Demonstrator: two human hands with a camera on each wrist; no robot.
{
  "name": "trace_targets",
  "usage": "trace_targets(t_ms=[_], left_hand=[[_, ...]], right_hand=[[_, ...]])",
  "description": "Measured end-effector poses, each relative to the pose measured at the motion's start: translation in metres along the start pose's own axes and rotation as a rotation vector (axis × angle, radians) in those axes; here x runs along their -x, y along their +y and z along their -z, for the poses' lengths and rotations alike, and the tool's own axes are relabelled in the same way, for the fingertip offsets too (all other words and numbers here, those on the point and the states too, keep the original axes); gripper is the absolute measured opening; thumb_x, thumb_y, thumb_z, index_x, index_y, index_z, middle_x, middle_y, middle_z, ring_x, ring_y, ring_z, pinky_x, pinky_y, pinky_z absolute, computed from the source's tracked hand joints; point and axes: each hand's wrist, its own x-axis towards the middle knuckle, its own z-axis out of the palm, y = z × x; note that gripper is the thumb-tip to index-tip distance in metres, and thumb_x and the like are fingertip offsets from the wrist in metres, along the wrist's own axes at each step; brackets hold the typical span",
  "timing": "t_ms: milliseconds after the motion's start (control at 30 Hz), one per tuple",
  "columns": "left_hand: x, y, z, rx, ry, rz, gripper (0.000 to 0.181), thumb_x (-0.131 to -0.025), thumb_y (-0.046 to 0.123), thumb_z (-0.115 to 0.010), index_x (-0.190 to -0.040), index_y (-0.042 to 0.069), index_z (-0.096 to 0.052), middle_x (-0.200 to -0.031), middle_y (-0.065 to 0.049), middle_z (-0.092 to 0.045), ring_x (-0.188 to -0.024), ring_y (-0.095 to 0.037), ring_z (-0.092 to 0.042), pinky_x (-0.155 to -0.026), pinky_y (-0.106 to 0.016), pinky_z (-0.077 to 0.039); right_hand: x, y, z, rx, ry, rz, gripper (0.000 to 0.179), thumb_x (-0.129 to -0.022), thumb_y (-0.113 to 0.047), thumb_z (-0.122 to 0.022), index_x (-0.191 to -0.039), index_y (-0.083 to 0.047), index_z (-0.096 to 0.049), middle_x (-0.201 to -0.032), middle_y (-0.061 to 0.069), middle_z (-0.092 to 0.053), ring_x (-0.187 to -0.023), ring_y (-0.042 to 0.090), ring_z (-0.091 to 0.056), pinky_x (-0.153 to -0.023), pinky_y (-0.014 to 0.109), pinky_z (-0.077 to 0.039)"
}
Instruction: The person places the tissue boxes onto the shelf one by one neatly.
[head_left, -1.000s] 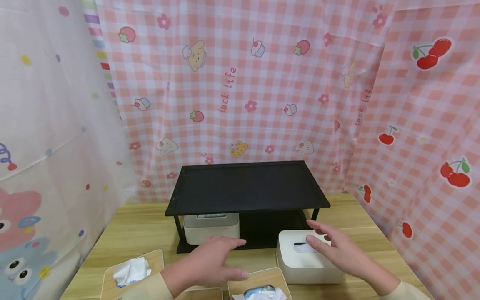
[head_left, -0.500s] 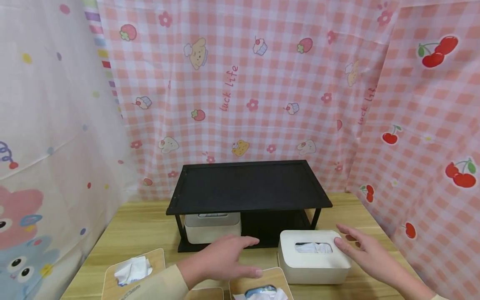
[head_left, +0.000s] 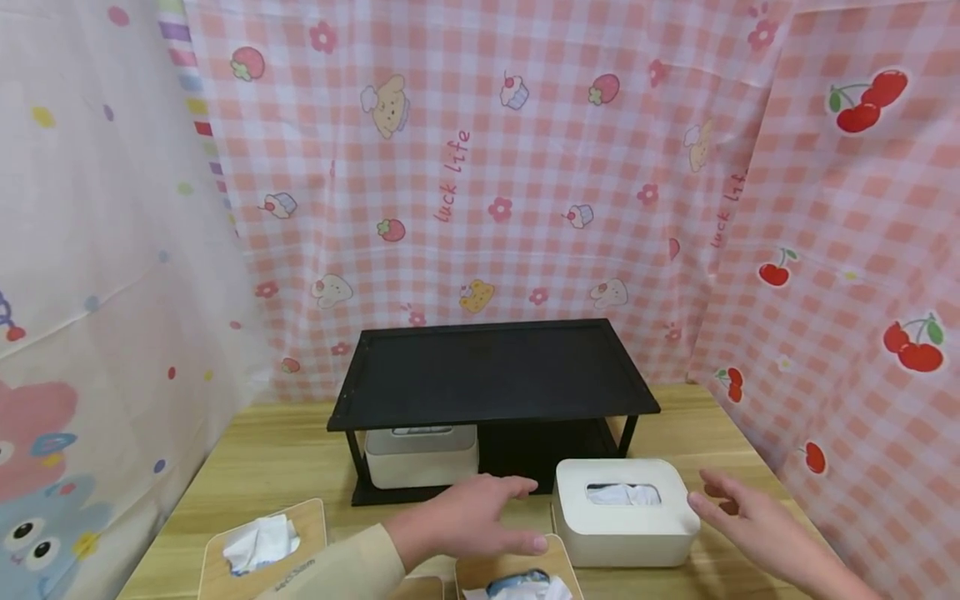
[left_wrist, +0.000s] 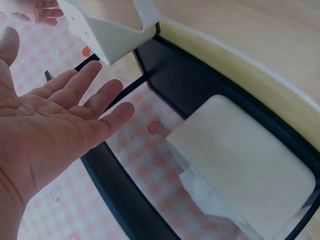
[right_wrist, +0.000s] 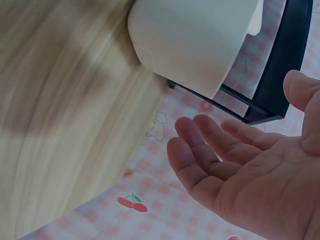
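Observation:
A white tissue box (head_left: 630, 542) with an oval slot stands in front of the black shelf's right part, tissue showing in the slot. My right hand (head_left: 757, 521) is just right of this box, fingers loosely extended and nothing in the palm, as the right wrist view also shows. My left hand (head_left: 480, 517) hovers to the box's left, above a wood-topped tissue box (head_left: 480, 573), its fingers spread and holding nothing. Under the shelf top, at the left, sits another tissue box (head_left: 423, 467) with a grey lid; its pale side (left_wrist: 245, 160) fills part of the left wrist view.
The low black shelf (head_left: 495, 375) stands on the wooden table (head_left: 262, 450) near the back curtain (head_left: 480, 167). At the front left lies another wood-topped tissue box (head_left: 225, 558). Patterned curtains also border the left and right sides.
My right hand has moved off the white tissue box's top to its right side. My left hand has shifted right, toward that box. The boxes and shelf stay in place.

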Motion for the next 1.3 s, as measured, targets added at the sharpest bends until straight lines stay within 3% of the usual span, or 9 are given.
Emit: trace_targets(t_ms=[267,567,767,967,1300], left_hand=[[-0.008,0.001,-0.013,-0.003,-0.023,0.022,0.076,-0.097,0.064,-0.070,-0.156,0.019,-0.056,-0.146,0.007,-0.068,-0.139,-0.018,-0.061,-0.115,-0.039,-0.051],[-0.019,0.003,-0.023,0.134,-0.110,0.070,0.073,-0.099,0.060,-0.068,-0.157,0.017,-0.055,-0.143,0.002,-0.070,-0.133,-0.014,-0.064,-0.112,-0.040,-0.054],[-0.021,0.004,-0.029,0.145,-0.139,0.028,0.070,-0.101,0.059,-0.066,-0.156,0.018,-0.055,-0.139,0.006,-0.071,-0.126,-0.008,-0.065,-0.110,-0.036,-0.054],[-0.022,0.003,-0.035,0.209,-0.172,-0.012,0.058,-0.101,0.058,-0.068,-0.149,0.026,-0.062,-0.129,0.013,-0.072,-0.110,-0.002,-0.063,-0.104,-0.034,-0.055],[-0.024,0.003,-0.037,0.203,-0.197,-0.014,0.061,-0.102,0.058,-0.066,-0.153,0.026,-0.060,-0.133,0.012,-0.071,-0.114,-0.001,-0.063,-0.105,-0.034,-0.054]], right_hand=[[0.000,0.006,-0.010,-0.084,-0.078,-0.033,0.075,-0.112,-0.042,-0.056,-0.151,0.021,-0.041,-0.135,0.030,-0.068,-0.119,0.040,-0.070,-0.095,0.053,-0.061],[0.000,0.003,-0.017,-0.150,-0.123,-0.055,0.071,-0.112,-0.041,-0.056,-0.147,0.021,-0.047,-0.135,0.028,-0.069,-0.120,0.037,-0.070,-0.094,0.051,-0.062],[0.000,0.004,-0.018,-0.179,-0.141,-0.086,0.071,-0.112,-0.041,-0.055,-0.149,0.019,-0.044,-0.132,0.022,-0.071,-0.112,0.031,-0.071,-0.091,0.049,-0.062],[0.002,0.004,-0.019,-0.211,-0.156,-0.130,0.076,-0.112,-0.045,-0.054,-0.153,0.018,-0.041,-0.126,0.016,-0.072,-0.100,0.027,-0.075,-0.089,0.048,-0.061],[0.002,-0.002,-0.022,-0.288,-0.167,-0.094,0.074,-0.113,-0.041,-0.054,-0.152,0.020,-0.039,-0.136,0.029,-0.068,-0.114,0.035,-0.072,-0.092,0.049,-0.063]])
